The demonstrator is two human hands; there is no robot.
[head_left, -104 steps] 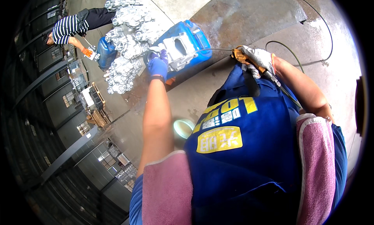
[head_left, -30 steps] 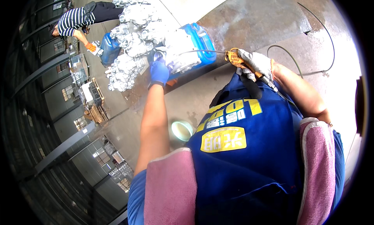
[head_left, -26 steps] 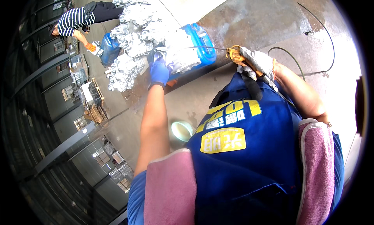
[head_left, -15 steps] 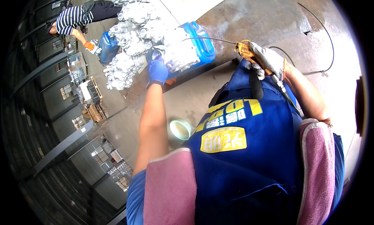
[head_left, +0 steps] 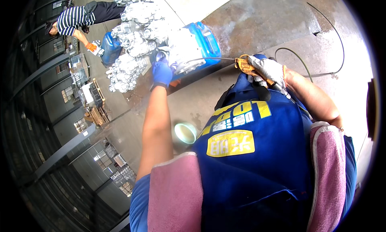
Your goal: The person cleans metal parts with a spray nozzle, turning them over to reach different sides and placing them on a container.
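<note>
My right hand [head_left: 268, 71], in a whitish work glove, is closed round an orange air blow gun [head_left: 246, 66]. Its long thin nozzle reaches left to the near right side of a silvery metal casting [head_left: 183, 51]; glare hides the tip. My left hand [head_left: 162, 74], in a blue glove, grips the casting's near left end beside a round opening. Its fingertips are partly hidden. Under the casting lies a blue plastic jerrycan [head_left: 208, 41]. A hose runs back from the blow gun's handle.
Several similar castings [head_left: 136, 39] are piled beyond my left hand. Another blue jerrycan [head_left: 111, 49] stands beside them, near a co-worker [head_left: 78, 21] in a striped shirt. A pale green bucket [head_left: 185, 133] sits below. A dark hose [head_left: 341, 43] curves across the right.
My right hand has moved left with the blow gun, and the nozzle now lies lower along the casting. My left hand stays nearly in place. The co-worker's gloved hand has shifted slightly.
</note>
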